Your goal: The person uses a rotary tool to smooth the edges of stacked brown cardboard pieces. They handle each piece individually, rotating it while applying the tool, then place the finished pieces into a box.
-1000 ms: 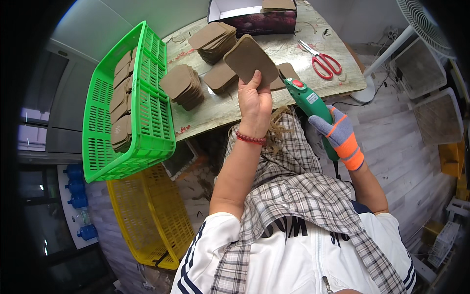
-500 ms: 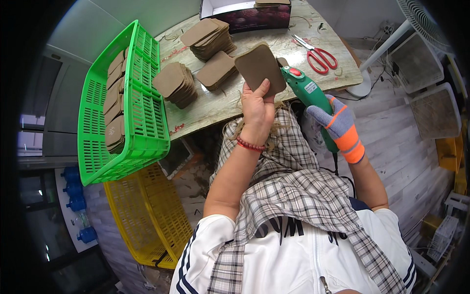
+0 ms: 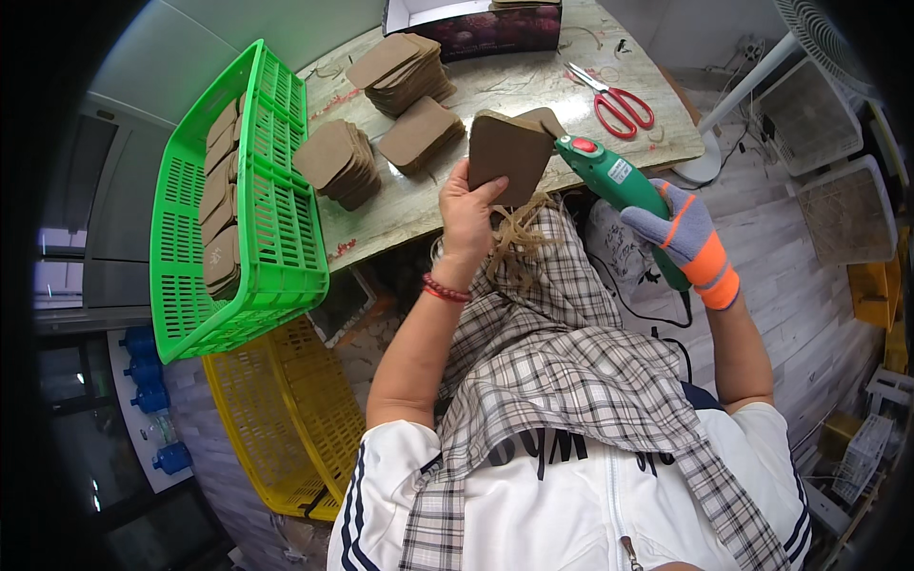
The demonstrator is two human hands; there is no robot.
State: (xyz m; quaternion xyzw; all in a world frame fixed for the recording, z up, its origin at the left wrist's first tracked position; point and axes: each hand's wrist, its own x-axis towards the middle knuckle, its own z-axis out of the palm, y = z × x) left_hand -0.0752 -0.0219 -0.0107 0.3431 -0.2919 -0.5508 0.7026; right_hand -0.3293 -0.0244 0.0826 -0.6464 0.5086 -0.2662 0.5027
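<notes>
My bare left hand (image 3: pixel 466 214) grips a brown rounded-rectangle pad (image 3: pixel 509 157) by its lower edge, thumb on the near face. A striped work glove covers my right hand (image 3: pixel 687 233), which is wrapped around a green corded electric hand tool (image 3: pixel 609 173) with a red button. The tool's tip meets the pad's upper right edge; its exact contact there is hard to see. Thin tan strips (image 3: pixel 519 233) hang below the pad over my lap. Beyond my left hand lie a low stack of pads (image 3: pixel 421 135) and two taller stacks, one nearer (image 3: pixel 333 162) and one farther (image 3: pixel 400 71).
Red-handled scissors (image 3: pixel 619 107) lie on the worn table (image 3: pixel 533 81), near a dark box (image 3: pixel 495 30). At left stands a green crate (image 3: pixel 286 209) holding more pads, above a yellow crate (image 3: pixel 276 419). The tool's cord (image 3: pixel 666 325) loops by my lap. A fan (image 3: pixel 828 43) stands at right.
My left hand has shifted left and slightly down, tilting the pad. My right hand and the tool have moved right and slightly down, and the tip now overlaps the pad's upper right edge.
</notes>
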